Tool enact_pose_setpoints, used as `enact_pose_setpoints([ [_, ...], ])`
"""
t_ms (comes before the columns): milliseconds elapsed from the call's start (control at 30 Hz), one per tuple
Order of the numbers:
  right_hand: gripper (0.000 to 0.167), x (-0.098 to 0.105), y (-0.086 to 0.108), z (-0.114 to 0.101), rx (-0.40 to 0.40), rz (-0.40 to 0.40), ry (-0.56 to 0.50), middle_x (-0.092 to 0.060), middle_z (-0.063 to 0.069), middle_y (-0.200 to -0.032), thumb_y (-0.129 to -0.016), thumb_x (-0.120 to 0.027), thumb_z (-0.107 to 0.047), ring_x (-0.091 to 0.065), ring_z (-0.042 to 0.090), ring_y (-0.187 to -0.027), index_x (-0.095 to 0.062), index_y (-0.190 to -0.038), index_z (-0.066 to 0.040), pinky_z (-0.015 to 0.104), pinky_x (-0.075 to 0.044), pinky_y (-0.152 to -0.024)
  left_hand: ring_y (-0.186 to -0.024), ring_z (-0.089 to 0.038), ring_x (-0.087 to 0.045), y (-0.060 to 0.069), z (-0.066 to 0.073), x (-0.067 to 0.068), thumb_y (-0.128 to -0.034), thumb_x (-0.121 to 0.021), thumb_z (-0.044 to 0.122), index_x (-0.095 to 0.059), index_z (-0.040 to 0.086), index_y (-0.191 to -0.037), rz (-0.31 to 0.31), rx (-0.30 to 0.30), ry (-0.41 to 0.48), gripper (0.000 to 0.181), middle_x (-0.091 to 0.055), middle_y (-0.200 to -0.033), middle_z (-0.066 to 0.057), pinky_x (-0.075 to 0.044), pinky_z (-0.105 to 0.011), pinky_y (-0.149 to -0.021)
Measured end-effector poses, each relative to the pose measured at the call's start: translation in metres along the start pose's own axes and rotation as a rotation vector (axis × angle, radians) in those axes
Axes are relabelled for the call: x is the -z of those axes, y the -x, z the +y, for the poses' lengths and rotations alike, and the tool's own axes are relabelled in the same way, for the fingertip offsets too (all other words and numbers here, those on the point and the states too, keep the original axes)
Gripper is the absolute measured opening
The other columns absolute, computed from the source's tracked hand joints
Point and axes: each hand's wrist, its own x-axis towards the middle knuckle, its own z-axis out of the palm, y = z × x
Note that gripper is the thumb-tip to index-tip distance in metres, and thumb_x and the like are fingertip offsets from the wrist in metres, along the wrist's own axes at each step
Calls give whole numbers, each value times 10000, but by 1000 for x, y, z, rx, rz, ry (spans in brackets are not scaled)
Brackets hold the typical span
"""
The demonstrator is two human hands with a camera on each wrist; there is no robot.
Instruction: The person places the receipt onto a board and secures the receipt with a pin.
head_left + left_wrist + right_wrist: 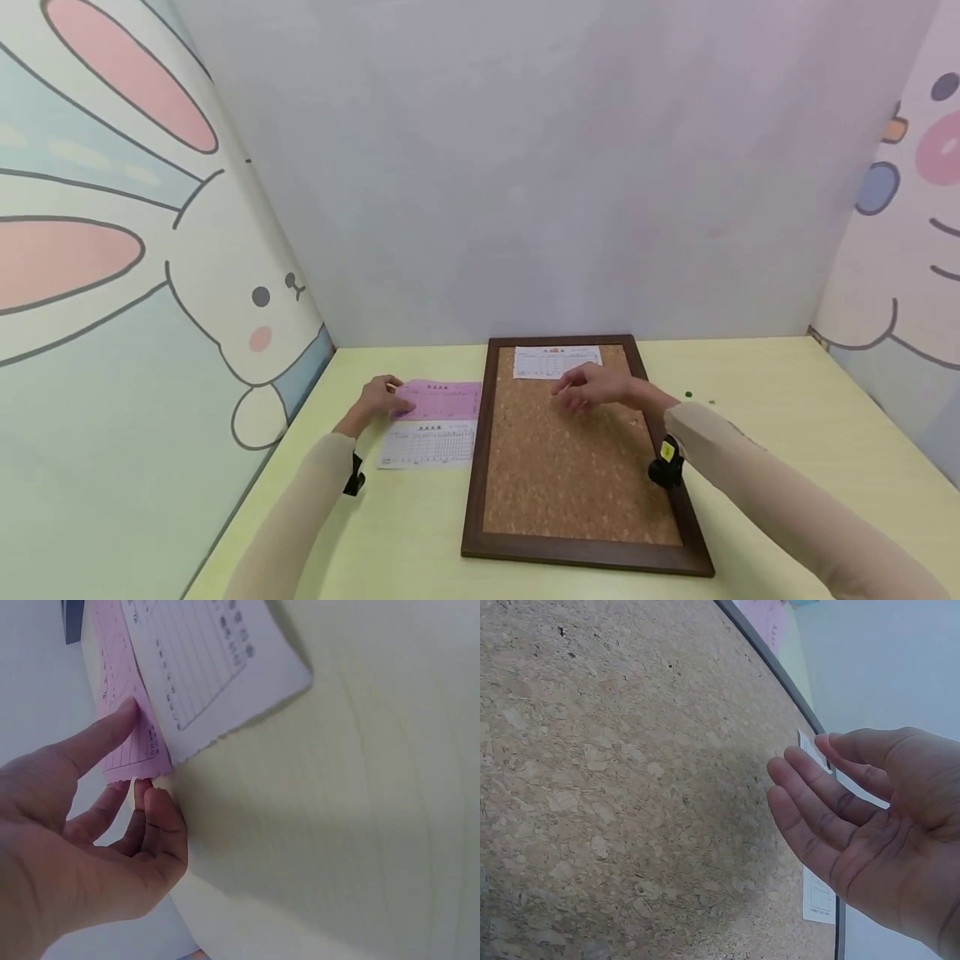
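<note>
At the left of the board, my left hand (380, 397) pinches the short edge of a pink printed form (450, 400). In the left wrist view its thumb lies on top of the paper and fingertips reach beneath the torn edge. Just below the pink sheet lies a white printed form (427, 444) on the table. My right hand (592, 386) hovers over the framed cork board (577, 467), its fingers loosely bent with nothing visible in them. Another white form (536, 362) sits at the top of the board, with a small orange spot at its upper edge.
A dark brown frame (585, 560) surrounds the cork. On the pale yellow table (810, 433), a small green piece (688, 394) and a tiny light-coloured bit (712, 402) lie right of the board. A grey wall (540, 183) stands behind, with painted panels at both sides.
</note>
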Motion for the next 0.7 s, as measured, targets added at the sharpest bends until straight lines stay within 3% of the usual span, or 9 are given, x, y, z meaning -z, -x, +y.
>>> enact_pose_setpoints([
  [100,328,0,-1,0,0,-1,0,-700,212,-1145,-1043,-550,-156,-684,244,-990,-625,-1283,54,440,-586,-889,-929,-248,-554,0,-1,2,-836,-828,142,-567,-24,-1283,2,16,17,544,-608,-1165,-200,-439,-286,-734],
  [300,338,-1,-2,-1,15,-19,-4,-692,220,-1143,-1051,-536,-154,-674,249,-986,-615,-1294,67,447,-583,-910,-940,-245,-607,2,-6,8,-868,-775,71,-537,-58,-1352,-3,24,92,554,-649,-1219,-258,-474,-277,-748],
  [500,350,-3,-3,-4,22,-27,-5,-695,207,-1164,-1052,-538,-169,-677,254,-1011,-611,-1303,65,461,-571,-943,-841,-168,-627,1,-7,16,-938,-695,92,-556,-64,-1370,-16,53,140,480,-688,-1145,-207,-508,-224,-685],
  [700,353,-4,0,3,19,-13,-19,-701,197,-1156,-1054,-544,-173,-675,240,-1005,-613,-1304,66,440,-577,-923,-841,-165,-674,10,-6,22,-970,-661,98,-589,-74,-1335,-30,14,186,410,-703,-1109,-207,-582,-269,-740],
])
